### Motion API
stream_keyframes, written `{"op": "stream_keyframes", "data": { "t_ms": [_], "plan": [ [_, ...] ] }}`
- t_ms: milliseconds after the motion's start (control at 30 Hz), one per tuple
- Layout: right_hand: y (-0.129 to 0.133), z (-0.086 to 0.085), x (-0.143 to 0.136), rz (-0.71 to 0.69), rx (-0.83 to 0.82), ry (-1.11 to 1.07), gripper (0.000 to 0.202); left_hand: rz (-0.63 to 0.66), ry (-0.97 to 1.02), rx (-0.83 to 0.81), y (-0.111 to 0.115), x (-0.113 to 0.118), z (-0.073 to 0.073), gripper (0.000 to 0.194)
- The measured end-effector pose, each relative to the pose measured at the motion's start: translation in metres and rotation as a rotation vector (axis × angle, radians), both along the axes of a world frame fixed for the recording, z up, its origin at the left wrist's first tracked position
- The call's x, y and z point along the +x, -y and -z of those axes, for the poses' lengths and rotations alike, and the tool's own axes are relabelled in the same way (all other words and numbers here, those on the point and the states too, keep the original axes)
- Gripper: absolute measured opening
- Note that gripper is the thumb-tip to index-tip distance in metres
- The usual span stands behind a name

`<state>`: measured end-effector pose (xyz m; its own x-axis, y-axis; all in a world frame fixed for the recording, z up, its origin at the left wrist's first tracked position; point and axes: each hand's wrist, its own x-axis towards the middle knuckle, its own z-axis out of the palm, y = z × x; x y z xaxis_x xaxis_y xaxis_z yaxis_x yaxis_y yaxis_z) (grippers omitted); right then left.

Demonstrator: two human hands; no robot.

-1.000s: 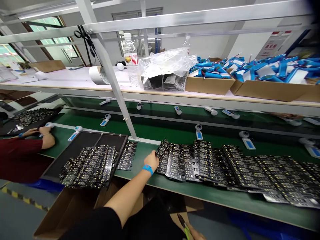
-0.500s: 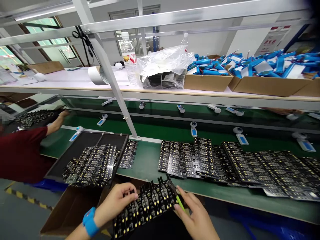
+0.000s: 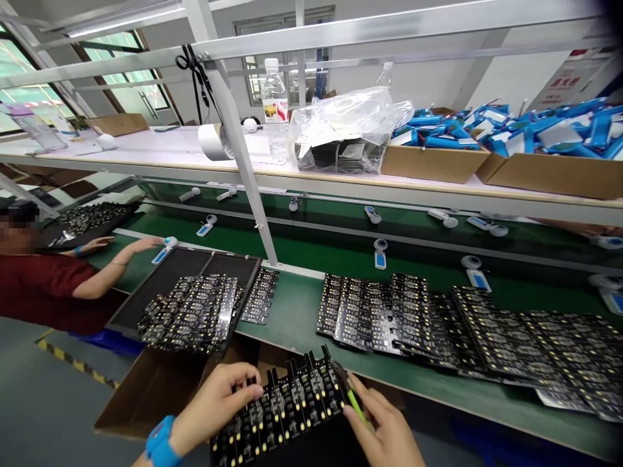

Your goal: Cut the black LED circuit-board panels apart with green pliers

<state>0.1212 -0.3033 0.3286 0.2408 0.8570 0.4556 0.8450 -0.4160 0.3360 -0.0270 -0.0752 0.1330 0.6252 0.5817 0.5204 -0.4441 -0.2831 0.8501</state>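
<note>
Head view: one left hand point(image 3: 221, 399), fingers pinched on the upper edge of a black circuit board panel point(image 3: 282, 408); blue band point(image 3: 163, 441) on the wrist. One right hand point(image 3: 384, 425), closed around the green handle of a pair of pliers point(image 3: 354, 399); the dark metal end of the tool is at the panel's right end. Whether the tool's jaws are parted or together cannot be told.

Panel: tilted, held in front of the near edge of the green surface point(image 3: 294, 314), rows of yellow-white spots facing up, narrow prongs along the upper edge.

On the surface, right side: a long row of overlapping board panels point(image 3: 409, 318). Left side: a small group of panels point(image 3: 260, 297), just beside a black tray point(image 3: 182, 264) that bears a heaped pile of panels point(image 3: 195, 311). Below the tray: an open cardboard box point(image 3: 146, 389).

Behind the surface: a green belt point(image 3: 321, 254) with white devices point(image 3: 380, 253), several with blue parts, spaced apart.

Upper shelf point(image 3: 165, 146), left to right: a white roll point(image 3: 214, 143) beside the metal post point(image 3: 248, 175), a clear bottle point(image 3: 276, 107), a clear plastic bag point(image 3: 345, 126) over dark stacked sheets, cardboard boxes point(image 3: 549, 174) filled with blue packs point(image 3: 525, 133).

Far left: a person in a dark red top point(image 3: 48, 282), one arm extended, a hand point(image 3: 148, 244) beside a white device; the other hand is near a dark tray of parts point(image 3: 90, 217).
</note>
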Motion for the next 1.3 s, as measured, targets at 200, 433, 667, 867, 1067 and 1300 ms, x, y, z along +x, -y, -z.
{"op": "stream_keyframes", "data": {
  "t_ms": [200,433,667,867,1067,1300],
  "plan": [
    [0.011,0.004,0.009,0.118,-0.121,-0.128,0.056,-0.009,-0.041,-0.049,0.004,0.011,0.009,0.025],
    [0.019,0.003,0.015,0.164,-0.056,-0.055,0.050,0.035,-0.005,-0.135,0.002,0.020,0.014,0.026],
    [0.022,0.001,0.016,0.037,-0.151,-0.462,0.049,0.115,0.038,-0.214,-0.005,0.024,0.022,0.030],
    [0.003,0.022,0.029,0.332,-0.185,0.042,0.052,-0.081,0.035,-0.292,-0.031,0.023,0.044,0.031],
    [-0.008,0.019,0.062,0.310,-0.059,-0.281,0.049,0.018,0.510,-0.975,-0.044,0.007,0.041,0.066],
    [-0.040,0.037,-0.014,-0.117,0.192,-0.941,0.057,0.312,0.823,-0.939,0.024,0.024,-0.046,0.035]
  ]
}}
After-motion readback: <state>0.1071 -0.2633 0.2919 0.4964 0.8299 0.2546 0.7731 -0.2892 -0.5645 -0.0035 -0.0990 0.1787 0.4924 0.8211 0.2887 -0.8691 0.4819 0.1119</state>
